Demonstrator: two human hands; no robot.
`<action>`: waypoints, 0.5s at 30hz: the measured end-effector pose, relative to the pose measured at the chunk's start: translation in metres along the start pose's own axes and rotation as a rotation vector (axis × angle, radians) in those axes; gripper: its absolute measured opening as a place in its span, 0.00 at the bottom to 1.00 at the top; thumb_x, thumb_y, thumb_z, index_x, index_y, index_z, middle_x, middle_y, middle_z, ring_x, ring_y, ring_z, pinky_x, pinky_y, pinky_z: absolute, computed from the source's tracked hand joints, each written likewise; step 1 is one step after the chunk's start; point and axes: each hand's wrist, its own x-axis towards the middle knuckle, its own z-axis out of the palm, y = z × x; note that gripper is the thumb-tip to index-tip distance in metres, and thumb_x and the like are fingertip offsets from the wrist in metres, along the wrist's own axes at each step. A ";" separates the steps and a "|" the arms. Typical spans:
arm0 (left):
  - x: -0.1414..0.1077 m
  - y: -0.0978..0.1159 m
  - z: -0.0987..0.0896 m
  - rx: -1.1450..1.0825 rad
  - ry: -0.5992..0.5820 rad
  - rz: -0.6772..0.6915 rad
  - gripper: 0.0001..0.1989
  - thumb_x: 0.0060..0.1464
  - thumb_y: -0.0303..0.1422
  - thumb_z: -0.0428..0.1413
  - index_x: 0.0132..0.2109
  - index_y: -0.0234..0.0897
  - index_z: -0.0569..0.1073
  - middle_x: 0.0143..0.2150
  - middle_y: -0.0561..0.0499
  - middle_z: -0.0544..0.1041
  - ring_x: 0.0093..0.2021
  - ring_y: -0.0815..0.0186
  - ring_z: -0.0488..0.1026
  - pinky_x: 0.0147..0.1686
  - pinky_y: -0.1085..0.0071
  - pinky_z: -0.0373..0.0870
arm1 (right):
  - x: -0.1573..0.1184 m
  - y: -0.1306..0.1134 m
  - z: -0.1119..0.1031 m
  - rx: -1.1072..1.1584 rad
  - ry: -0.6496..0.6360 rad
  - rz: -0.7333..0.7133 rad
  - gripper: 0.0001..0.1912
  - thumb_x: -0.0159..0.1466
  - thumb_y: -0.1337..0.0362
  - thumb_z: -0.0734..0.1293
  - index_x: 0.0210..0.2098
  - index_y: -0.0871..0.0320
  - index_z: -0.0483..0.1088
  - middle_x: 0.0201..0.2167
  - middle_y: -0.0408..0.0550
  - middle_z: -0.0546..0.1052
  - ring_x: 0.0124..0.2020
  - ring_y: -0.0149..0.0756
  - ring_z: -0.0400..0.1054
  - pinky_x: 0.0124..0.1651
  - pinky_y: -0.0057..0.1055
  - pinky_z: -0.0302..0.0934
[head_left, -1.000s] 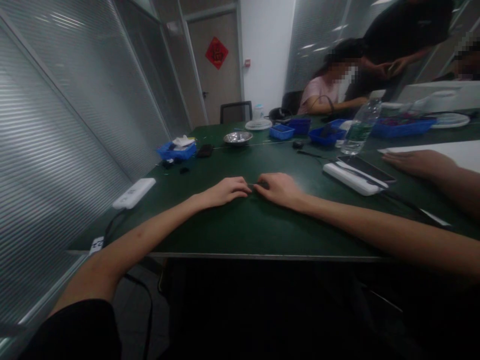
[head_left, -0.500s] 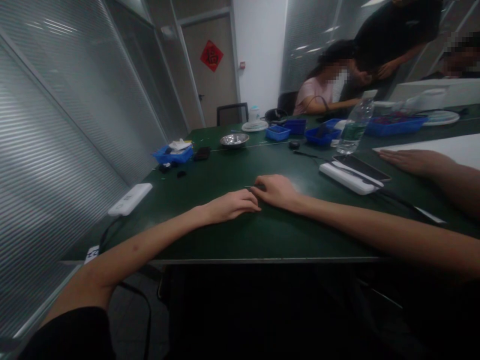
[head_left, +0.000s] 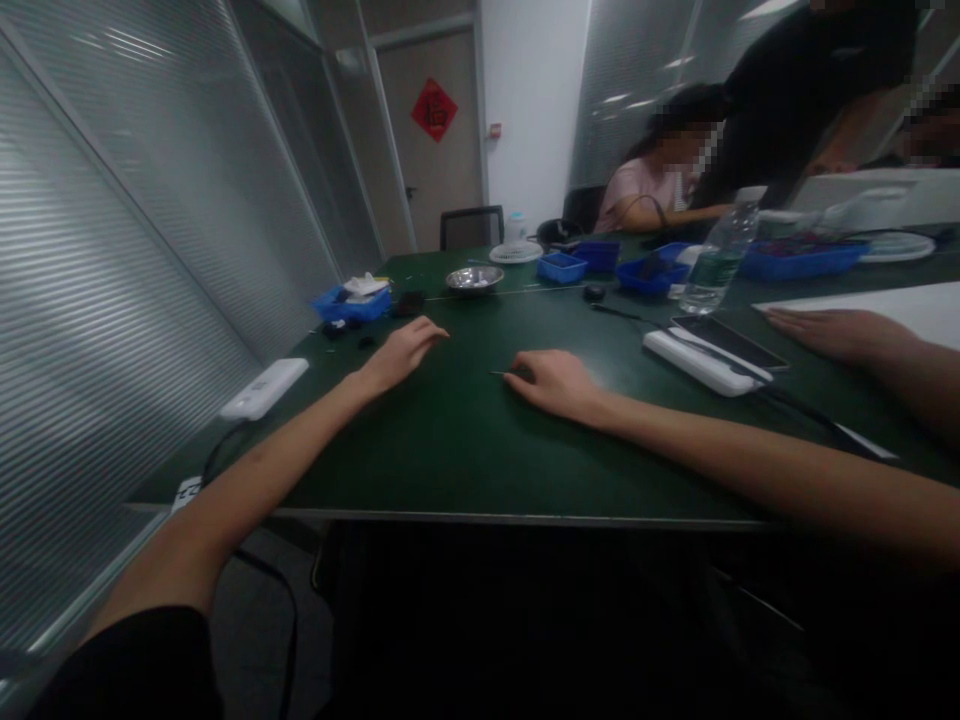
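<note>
Dark green tabletop [head_left: 465,440] is carrying both forearms. Right hand [head_left: 551,382] is lying knuckles-up, fingertips pinching a thin dark pin-like piece [head_left: 504,374] against the surface (steadying it, seemingly). Left hand [head_left: 401,352] is hovering loosely spread, empty, toward a blue plastic tray [head_left: 352,303].

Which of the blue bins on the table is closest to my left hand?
The blue bin with white scraps in it, by the glass wall just beyond your left hand; the other blue bins sit farther back and right.
</note>
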 end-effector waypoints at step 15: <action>-0.062 -0.116 -0.057 0.114 0.269 -0.751 0.16 0.62 0.32 0.58 0.53 0.33 0.82 0.40 0.44 0.84 0.36 0.60 0.80 0.43 0.68 0.75 | -0.001 -0.002 -0.005 0.011 -0.042 0.008 0.20 0.73 0.48 0.61 0.49 0.56 0.75 0.43 0.53 0.81 0.40 0.41 0.74 0.37 0.31 0.61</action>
